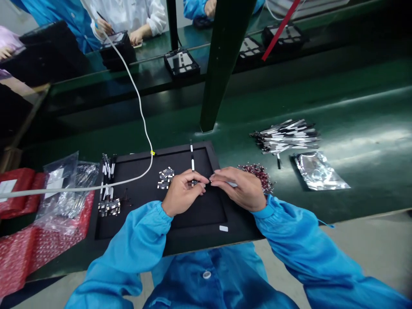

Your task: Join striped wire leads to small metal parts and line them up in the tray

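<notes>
Over the black tray (222,201), my two hands come nearly together at the fingertips. My left hand (183,195) has its thumb and forefinger drawn close around a small part whose kind is hidden. My right hand (243,186) pinches something tiny at its fingertips, too small to name. Beside the left hand on the tray lie small black-and-white circuit pieces (165,174). A thin black-and-white strip (192,161) stretches from behind the left hand to the tray's far rim. Just past the right hand is a heap of small parts with dark red wires (259,174).
Black-and-silver strips (289,137) are piled at right above a silver bag (318,169). More strips (108,167) lie on the tray's left side. A white cable (141,107) crosses over the tray. Plastic bags (64,193) and red bubble wrap (19,253) lie left. A green post (222,73) stands ahead; co-workers sit beyond.
</notes>
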`<state>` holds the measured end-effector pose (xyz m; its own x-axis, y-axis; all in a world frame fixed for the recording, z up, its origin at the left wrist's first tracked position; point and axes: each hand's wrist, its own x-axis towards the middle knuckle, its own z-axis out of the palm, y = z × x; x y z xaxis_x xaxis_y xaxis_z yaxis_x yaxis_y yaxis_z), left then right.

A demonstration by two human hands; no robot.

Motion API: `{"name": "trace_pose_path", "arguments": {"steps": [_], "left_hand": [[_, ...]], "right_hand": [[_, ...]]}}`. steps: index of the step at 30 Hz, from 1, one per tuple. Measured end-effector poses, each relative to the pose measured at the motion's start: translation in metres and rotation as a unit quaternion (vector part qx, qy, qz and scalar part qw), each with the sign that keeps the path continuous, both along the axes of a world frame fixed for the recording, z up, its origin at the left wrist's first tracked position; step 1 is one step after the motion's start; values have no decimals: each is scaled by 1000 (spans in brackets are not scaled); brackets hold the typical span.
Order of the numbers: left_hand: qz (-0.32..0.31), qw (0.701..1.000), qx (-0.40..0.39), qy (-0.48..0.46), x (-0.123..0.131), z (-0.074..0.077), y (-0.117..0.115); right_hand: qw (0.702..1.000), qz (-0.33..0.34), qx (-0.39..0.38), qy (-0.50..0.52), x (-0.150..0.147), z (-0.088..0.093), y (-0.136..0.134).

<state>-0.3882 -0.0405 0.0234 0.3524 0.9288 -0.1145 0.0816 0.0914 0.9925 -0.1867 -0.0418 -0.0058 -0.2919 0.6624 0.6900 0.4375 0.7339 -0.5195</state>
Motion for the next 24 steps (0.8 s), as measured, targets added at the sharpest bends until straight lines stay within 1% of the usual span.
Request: {"name": "trace_pose_path", "arguments": {"steps": [6, 13, 16, 20, 24], "left_hand": [[-12, 1000, 8, -9, 0, 1, 0], [-19, 998, 31, 46, -1, -5, 2], [-21, 998, 24, 48, -1, -8, 2], [-13, 1000, 4, 22, 0, -6, 3], [-6, 1000, -11, 2, 0, -2, 3]], "right_hand": [[1000, 7, 13, 1, -2, -1, -1], [1000, 11, 17, -14, -3, -5, -2], [1000, 20, 22, -9, -4, -5, -2], [999, 36, -9, 6, -5, -4, -1], [997, 70, -31, 18, -5, -3, 0]]}}
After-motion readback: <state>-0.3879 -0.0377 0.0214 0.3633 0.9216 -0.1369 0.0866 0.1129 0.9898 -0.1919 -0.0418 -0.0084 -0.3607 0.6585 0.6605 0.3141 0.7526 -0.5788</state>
